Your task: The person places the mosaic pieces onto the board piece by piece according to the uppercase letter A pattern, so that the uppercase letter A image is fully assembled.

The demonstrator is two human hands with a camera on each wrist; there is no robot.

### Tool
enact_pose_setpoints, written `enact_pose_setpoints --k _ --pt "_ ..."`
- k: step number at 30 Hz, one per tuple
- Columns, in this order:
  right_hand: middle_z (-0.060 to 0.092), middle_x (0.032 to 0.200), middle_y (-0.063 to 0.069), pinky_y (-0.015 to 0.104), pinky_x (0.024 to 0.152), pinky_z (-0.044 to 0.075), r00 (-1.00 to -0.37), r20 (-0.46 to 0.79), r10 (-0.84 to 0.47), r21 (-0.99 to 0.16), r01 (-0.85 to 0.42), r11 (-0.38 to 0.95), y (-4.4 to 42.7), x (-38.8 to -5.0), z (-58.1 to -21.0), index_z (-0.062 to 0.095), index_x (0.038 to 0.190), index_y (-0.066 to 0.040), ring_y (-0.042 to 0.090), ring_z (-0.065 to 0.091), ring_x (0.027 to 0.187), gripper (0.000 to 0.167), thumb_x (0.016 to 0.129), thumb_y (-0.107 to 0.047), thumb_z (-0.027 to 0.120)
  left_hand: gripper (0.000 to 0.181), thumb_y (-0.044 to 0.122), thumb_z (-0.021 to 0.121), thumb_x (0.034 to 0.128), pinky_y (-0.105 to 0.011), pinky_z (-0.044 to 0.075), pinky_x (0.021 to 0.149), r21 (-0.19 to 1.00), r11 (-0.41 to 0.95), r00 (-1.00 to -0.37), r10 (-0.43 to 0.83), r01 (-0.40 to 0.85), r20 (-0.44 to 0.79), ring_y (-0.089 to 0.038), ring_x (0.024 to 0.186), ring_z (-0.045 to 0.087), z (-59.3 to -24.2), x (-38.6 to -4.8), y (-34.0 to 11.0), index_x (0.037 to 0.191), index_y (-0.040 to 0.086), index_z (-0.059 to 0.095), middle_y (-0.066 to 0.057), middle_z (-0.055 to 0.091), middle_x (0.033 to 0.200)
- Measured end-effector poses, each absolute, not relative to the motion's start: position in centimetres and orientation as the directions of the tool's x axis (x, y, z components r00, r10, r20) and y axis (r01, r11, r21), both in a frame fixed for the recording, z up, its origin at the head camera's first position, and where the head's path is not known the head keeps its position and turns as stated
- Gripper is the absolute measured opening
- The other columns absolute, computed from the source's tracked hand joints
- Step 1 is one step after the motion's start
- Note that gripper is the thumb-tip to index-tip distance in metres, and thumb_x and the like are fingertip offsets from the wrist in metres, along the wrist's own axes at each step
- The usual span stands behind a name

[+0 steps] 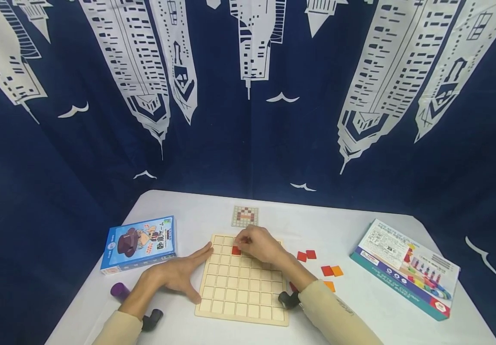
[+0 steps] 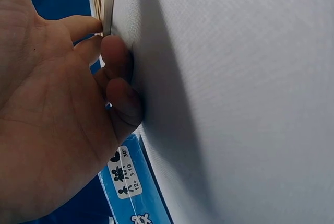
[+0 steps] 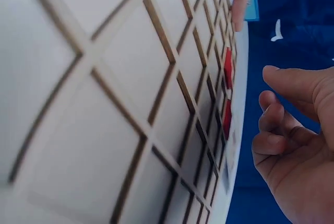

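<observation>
A wooden grid board (image 1: 241, 316) lies on the white table, its cells divided by raised strips. My left hand (image 1: 178, 274) is spread at the board's left side, fingertips against its edge; in the left wrist view that hand (image 2: 57, 104) holds nothing. Over the board's far rows is my right hand (image 1: 258, 244), partly covering them. Beside its fingertips a red square tile (image 1: 236, 250) sits in a cell. The right wrist view shows two red tiles (image 3: 227, 68) in the grid and the right hand (image 3: 297, 140) off the surface, fingers loosely bent with nothing between them.
Beyond the board lies a patterned card (image 1: 245, 216). Loose red tiles (image 1: 301, 256) and orange tiles (image 1: 337, 270) are scattered at the right. A blue game box (image 1: 140, 242) and a purple cylinder (image 1: 119, 290) stand left; a white-and-teal box (image 1: 407, 268) lies far right.
</observation>
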State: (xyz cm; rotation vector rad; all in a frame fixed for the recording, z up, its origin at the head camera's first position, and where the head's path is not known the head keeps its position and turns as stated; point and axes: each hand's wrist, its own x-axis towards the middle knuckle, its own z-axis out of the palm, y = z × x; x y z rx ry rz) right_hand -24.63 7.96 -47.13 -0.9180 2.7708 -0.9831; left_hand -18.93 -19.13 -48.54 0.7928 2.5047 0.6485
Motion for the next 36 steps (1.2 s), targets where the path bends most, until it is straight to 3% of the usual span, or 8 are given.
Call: enact_pose_setpoints --k 8,19,26,31,36 --pt "0.06 0.088 -0.009 0.025 0.064 0.047 -0.846 0.127 -0.517 -0.629 -0.472 0.618 11.2 -23.7 -46.8 0.07 0.096 -0.017 0.008 0.053 0.075 0.012 0.085 -0.017 0.066 0.128 0.054 0.082 0.049 -0.045 0.022 0.108 0.554 0.729 -0.746 0.612 0.402 -0.263 -0.022 0.138 0.012 -48.5 -18.9 -19.3 0.149 0.016 0.012 0.001 -0.004 0.155" --pt "0.056 0.081 -0.012 0.026 0.062 0.047 -0.922 0.098 -0.376 -0.617 -0.352 0.704 16.6 -23.3 -47.9 0.07 0.097 -0.02 0.01 0.051 0.07 0.016 0.081 -0.017 0.07 0.127 0.051 0.083 0.0501 -0.045 0.024 0.108 0.552 0.73 -0.747 0.611 0.404 -0.261 -0.023 0.138 0.014 -48.2 -18.7 -19.4 0.149 0.016 0.013 0.002 -0.003 0.155" --pt "0.056 0.082 -0.007 0.025 0.051 0.047 -0.961 0.065 -0.267 -0.613 -0.25 0.75 20.4 -23.6 -48.2 0.07 0.099 -0.017 0.014 0.051 0.066 0.02 0.08 -0.015 0.071 0.126 0.05 0.083 0.0507 -0.045 0.024 0.107 0.553 0.728 -0.746 0.613 0.405 -0.26 -0.023 0.138 0.016 -48.0 -18.6 -19.2 0.149 0.015 0.013 0.001 -0.003 0.155" --pt "0.057 0.085 -0.005 0.024 0.055 0.048 -0.972 0.028 -0.235 -0.603 -0.204 0.771 22.6 -23.5 -48.3 0.069 0.102 -0.017 0.015 0.051 0.069 0.023 0.079 -0.016 0.072 0.126 0.049 0.084 0.0506 -0.045 0.023 0.108 0.563 0.722 -0.742 0.618 0.403 -0.261 -0.023 0.138 0.015 -48.0 -18.6 -19.2 0.149 0.015 0.013 0.001 -0.003 0.155" --pt "0.061 0.094 0.0 0.029 0.071 0.052 -0.97 0.014 -0.241 -0.578 -0.205 0.79 24.0 -23.2 -48.3 0.069 0.103 -0.015 0.016 0.053 0.079 0.025 0.079 -0.01 0.072 0.127 0.05 0.083 0.0505 -0.045 0.022 0.108 0.571 0.716 -0.74 0.621 0.402 -0.258 -0.023 0.138 0.014 -48.2 -18.8 -19.2 0.149 0.015 0.012 0.0 -0.004 0.155"
